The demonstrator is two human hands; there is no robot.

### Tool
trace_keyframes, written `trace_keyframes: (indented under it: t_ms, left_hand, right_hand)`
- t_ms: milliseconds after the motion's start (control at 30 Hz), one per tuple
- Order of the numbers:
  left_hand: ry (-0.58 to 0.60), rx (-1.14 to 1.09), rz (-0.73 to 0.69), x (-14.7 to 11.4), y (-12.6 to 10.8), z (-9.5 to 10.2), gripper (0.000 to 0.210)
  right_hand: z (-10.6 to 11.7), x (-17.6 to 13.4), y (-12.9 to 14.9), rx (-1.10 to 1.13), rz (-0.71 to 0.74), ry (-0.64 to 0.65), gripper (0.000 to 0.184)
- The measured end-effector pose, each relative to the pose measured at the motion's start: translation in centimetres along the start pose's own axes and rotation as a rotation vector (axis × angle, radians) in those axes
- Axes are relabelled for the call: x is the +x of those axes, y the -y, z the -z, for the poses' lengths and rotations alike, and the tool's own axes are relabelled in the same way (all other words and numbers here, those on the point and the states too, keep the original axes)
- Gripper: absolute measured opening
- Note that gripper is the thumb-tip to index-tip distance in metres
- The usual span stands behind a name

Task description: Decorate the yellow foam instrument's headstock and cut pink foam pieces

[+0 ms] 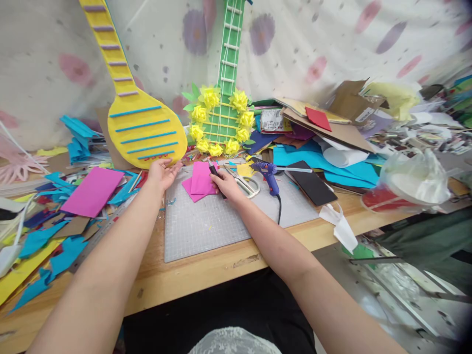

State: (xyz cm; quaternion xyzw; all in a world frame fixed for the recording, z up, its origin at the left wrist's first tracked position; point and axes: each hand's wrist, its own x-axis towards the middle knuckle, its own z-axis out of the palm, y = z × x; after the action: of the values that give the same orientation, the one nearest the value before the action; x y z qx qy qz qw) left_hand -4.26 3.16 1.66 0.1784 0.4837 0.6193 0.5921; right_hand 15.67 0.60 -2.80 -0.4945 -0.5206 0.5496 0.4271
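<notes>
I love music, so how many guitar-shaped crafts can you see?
2: the yellow guitar-shaped craft, left of centre beside the left hand, and the green flower-trimmed craft, just to its right. Others could be hidden.

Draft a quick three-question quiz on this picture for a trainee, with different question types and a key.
1. Multiple choice: Which side's grip holds the black object? A) left B) right C) both
2. True or false: In the picture, the glue gun lies to the right of the scissors.
3. Fill in: The flowers around the green guitar-shaped piece are ____.

Key:
1. B, the right grip.
2. True.
3. Yellow.
</notes>
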Motion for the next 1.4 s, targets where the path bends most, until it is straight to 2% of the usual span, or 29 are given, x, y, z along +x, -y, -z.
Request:
trace_keyframes:
  t_ms: [67, 200, 267, 400, 467, 533, 633, 733, 833, 967, 1133, 1267, 1400]
  left_hand:
    - [-0.023, 0.062, -0.019, -0.5, 1.2, -0.3, 0.016]
    - [-0.140, 0.273, -0.164, -2.4, 4.6, -1.3, 0.019]
    - [-0.124, 0.375, -0.227, -3.3, 6.4, -1.6, 0.023]
    - [-0.014, 0.556, -0.325, -4.4, 8.2, -1.9, 0.017]
    - [0.043, 0.695, -0.411, -5.0, 8.3, -2.0, 0.014]
    - [0.117, 0.920, -0.540, -5.9, 8.2, -2.0, 0.020]
    - [0.226, 1.318, -0.691, -7.2, 8.2, -1.5, 0.039]
    - [0.329, 1.622, -0.681, -7.9, 8.6, -0.4, 0.055]
    - [0.421, 1.781, -0.681, -7.8, 8.6, 1.1, 0.057]
    - [0.445, 1.835, -0.735, -7.8, 8.0, 2.8, 0.051]
    - [0.401, 1.725, -0.857, -8.0, 7.5, 4.1, 0.044]
    - [0.246, 1.573, -0.951, -7.5, 7.5, 4.4, 0.031]
    - [0.113, 1.568, -0.935, -7.1, 7.6, 4.5, 0.035]
  right_hand:
    - [0.0, -0.2, 0.3, 0.013, 0.030, 0.011, 0.014]
    - [-0.4, -0.5, 1.0, 0.033, 0.073, -0.001, 0.019]
    - [-0.8, -0.6, 1.1, 0.044, 0.051, -0.004, 0.018]
    - [-1.2, -0.4, 0.9, -0.046, 0.015, 0.026, 0.012]
    - [-1.2, -0.2, 1.1, -0.127, 0.012, 0.040, 0.019]
    - [-1.0, 0.2, 1.7, -0.275, 0.011, 0.014, 0.029]
    - [-0.3, 1.1, 3.1, -0.628, 0.053, -0.072, 0.031]
    - [0.3, 2.1, 4.2, -0.869, 0.089, -0.067, 0.029]
    - [0.6, 3.0, 4.6, -0.990, 0.113, -0.025, 0.032]
    - [0.2, 4.1, 4.2, -1.119, 0.171, -0.059, 0.032]
    - [-1.4, 5.8, 3.4, -1.241, 0.242, -0.094, 0.029]
    - [-2.2, 7.0, 3.0, -1.285, 0.314, -0.078, 0.031]
    - [-2.1, 7.3, 2.8, -1.324, 0.387, -0.133, 0.031]
